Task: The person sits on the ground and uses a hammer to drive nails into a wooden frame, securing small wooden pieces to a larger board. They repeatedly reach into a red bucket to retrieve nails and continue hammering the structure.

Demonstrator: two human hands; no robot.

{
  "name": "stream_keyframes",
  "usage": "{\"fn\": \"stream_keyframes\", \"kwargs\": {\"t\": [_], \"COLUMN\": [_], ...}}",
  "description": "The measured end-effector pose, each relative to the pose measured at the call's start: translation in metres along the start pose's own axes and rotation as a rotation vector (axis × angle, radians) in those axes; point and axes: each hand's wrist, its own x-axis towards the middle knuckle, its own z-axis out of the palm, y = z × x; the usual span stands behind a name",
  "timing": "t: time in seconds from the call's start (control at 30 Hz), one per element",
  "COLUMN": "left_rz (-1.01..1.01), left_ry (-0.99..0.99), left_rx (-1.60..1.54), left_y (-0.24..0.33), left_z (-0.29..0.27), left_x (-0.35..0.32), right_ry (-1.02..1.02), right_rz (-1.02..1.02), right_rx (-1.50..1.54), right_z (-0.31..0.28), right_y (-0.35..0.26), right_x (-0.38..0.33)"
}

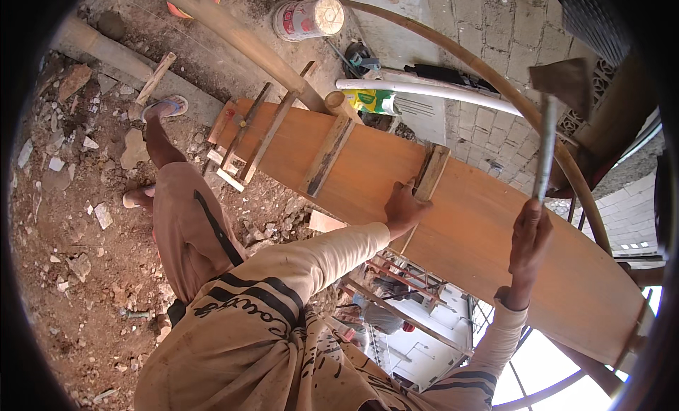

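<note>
A long orange-brown plywood panel slants across the view, with short wooden battens across its face. My left hand is closed over one wooden batten near the panel's middle, its fingers curled against the wood. Whether a nail is pinched there is too small to see. On the right, my right hand grips the lower end of a raised hatchet-like tool. This has a pale metal, tube-like handle and a broad, flat brown head, held above the panel and apart from it.
A bamboo pole meets the panel's upper edge. Behind stand a white bucket, a white pipe and a block wall. Rubble-strewn soil lies left, around my sandalled feet. Beneath the panel, a person is near some scaffolding.
</note>
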Motion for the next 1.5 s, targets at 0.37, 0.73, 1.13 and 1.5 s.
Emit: {"fn": "stream_keyframes", "kwargs": {"t": [0.37, 0.73, 1.13, 1.5], "left_rz": [0.007, -0.04, -0.049, -0.056], "left_ry": [-0.064, -0.122, -0.209, -0.178], "left_rx": [0.029, 0.047, 0.03, 0.122], "left_y": [0.0, -0.01, -0.007, 0.0], "left_z": [-0.007, 0.001, 0.0, -0.006], "left_x": [0.006, -0.025, -0.046, -0.023], "right_ry": [-0.197, -0.189, -0.151, -0.235], "right_rz": [-0.051, -0.13, -0.313, -0.058], "right_rx": [-0.455, -0.61, -0.872, -0.793], "right_z": [0.034, 0.059, 0.058, 0.073], "right_y": [0.074, 0.156, 0.153, 0.106], "right_x": [0.0, -0.049, -0.04, -0.048]}}
